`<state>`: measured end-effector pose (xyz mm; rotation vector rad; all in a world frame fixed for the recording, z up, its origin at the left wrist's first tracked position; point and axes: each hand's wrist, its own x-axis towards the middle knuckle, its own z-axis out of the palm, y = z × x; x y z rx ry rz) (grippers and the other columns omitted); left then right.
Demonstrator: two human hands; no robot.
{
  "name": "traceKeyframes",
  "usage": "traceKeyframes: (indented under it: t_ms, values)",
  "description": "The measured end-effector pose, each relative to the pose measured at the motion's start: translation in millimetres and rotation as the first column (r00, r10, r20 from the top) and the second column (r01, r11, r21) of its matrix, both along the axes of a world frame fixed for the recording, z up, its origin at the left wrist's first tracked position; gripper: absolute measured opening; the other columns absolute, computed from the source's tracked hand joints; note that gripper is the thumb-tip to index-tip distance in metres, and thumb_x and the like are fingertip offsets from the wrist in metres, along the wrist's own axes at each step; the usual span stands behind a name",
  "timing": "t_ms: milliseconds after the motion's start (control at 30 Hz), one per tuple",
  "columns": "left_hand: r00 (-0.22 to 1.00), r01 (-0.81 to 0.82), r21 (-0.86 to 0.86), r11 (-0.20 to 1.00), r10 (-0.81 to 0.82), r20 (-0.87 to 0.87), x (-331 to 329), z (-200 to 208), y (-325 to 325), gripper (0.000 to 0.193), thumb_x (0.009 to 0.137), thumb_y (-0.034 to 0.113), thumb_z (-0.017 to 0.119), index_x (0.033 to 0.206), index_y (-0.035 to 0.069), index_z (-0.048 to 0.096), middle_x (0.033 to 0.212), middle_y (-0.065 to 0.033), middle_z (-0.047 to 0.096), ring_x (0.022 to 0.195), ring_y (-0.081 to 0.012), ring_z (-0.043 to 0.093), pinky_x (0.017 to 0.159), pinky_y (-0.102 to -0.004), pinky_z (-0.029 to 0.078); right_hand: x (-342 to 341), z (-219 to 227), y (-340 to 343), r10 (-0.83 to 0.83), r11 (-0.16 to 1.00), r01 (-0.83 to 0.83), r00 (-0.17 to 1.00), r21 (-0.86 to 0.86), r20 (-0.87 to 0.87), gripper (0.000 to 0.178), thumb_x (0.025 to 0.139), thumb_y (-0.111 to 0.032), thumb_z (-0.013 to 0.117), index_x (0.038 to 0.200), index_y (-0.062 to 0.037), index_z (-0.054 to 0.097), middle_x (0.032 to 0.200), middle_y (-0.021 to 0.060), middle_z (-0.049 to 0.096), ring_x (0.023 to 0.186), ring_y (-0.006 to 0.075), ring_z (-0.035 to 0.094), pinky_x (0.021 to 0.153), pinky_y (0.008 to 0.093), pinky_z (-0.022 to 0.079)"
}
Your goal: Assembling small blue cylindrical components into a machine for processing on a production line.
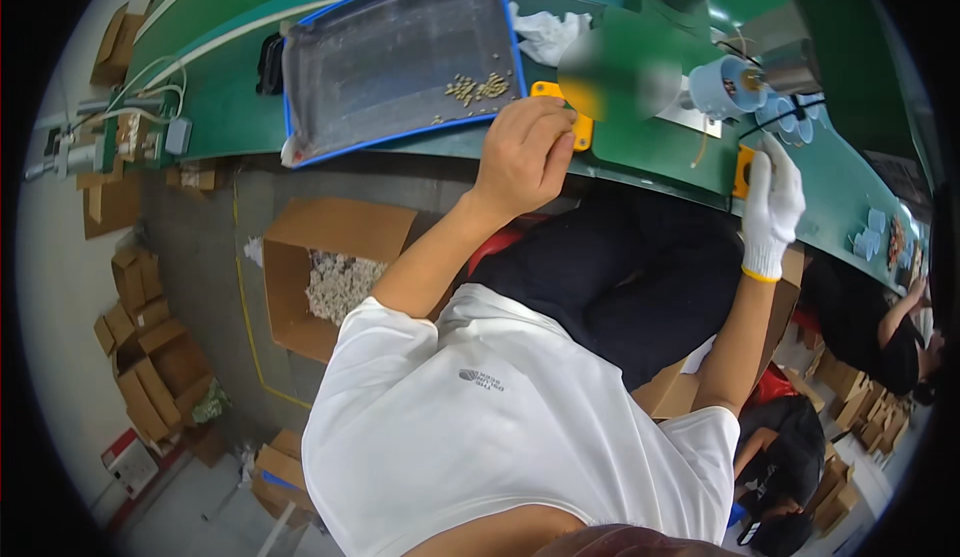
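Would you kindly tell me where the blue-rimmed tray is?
In the head view, the blue-rimmed tray sits upper left of centre on the green bench, beside the left hand.

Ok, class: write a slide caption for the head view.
Gloved right hand at a green bench, bare left hand beside a blue-rimmed tray of small yellowish pieces.

Your right-hand glove (775,202): white, yellow cuff edge (760,276). Your T-shirt (470,447): white, dark chest print (467,375). Tray (395,72): dark grey, blue rim (511,32). Small pieces (491,88): brassy. Workbench (230,107): green.

2 hands (522,152) near 2 yellow boxes (583,136).
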<state>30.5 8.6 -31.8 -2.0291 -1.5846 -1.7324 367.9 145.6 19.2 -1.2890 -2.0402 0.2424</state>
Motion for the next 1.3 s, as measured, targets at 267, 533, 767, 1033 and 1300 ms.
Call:
traceKeyframes:
  t_ms: [267, 533, 767, 1033, 1300]
  values:
    - [0.993, -0.011, -0.092, 0.996, 0.0, -0.119, 12, 28, 54, 0.006, 0.104, 0.006, 0.068, 0.108, 0.003, 0.07, 0.104, -0.0157, 0.072, 0.095, -0.0376, 0.068, 0.083, -0.0474, 0.053, -11, 9, -8, 0.032, 0.972, -0.045, 0.998, 0.231, 0.059, 0.037, 0.092, -0.017, 0.084, 0.126, -0.0017, 0.078, 0.13, 0.0235, 0.077, 0.121, 0.0431, 0.073, 0.108, 0.0505, 0.058]
    - [0.973, 0.06, -0.418, 0.906, 0.04, 0.225, -3, 8, 47, 0.023, 0.114, 0.02, 0.064, 0.108, -0.001, 0.072, 0.102, -0.0142, 0.075, 0.094, -0.0271, 0.071, 0.085, -0.039, 0.055, 24, -5, -27, -0.067, 0.989, 0.06, 0.997, 0.133, 0.049, 0.038, 0.093, -0.028, 0.078, 0.124, -0.0056, 0.077, 0.134, 0.0199, 0.074, 0.125, 0.043, 0.069, 0.108, 0.0492, 0.057]
    - [0.982, 0.083, -0.387, 0.918, -0.008, 0.191, 7, 14, 44, 0.025, 0.114, 0.024, 0.069, 0.11, 0.0, 0.074, 0.104, -0.0087, 0.077, 0.094, -0.0186, 0.07, 0.088, -0.0336, 0.056, 30, -3, -28, -0.025, 0.999, 0.025, 1.0, 0.048, 0.005, 0.035, 0.097, -0.027, 0.074, 0.124, -0.0049, 0.077, 0.135, 0.019, 0.074, 0.123, 0.0431, 0.069, 0.108, 0.049, 0.056]
    - [0.975, 0.182, -0.311, 0.933, -0.13, 0.18, 13, 43, 53, 0.013, 0.101, 0.008, 0.082, 0.109, -0.002, 0.079, 0.107, -0.0122, 0.077, 0.097, -0.0224, 0.074, 0.089, -0.0328, 0.058, 29, -2, -26, -0.01, 1.0, 0.012, 0.996, 0.026, -0.086, 0.027, 0.098, -0.022, 0.074, 0.118, -0.0043, 0.077, 0.129, 0.0176, 0.076, 0.118, 0.042, 0.072, 0.104, 0.0494, 0.059]
    - [0.989, 0.133, -0.48, 0.867, -0.145, 0.011, 50, 147, 110, 0.022, 0.093, 0.02, 0.089, 0.102, 0.0, 0.085, 0.074, -0.0033, 0.058, 0.068, -0.013, 0.051, 0.064, -0.0327, 0.042, 27, -5, -26, -0.026, 0.999, 0.022, 0.99, -0.035, -0.142, 0.027, 0.1, -0.023, 0.074, 0.119, -0.0043, 0.076, 0.132, 0.0171, 0.075, 0.118, 0.0414, 0.072, 0.104, 0.0478, 0.059]
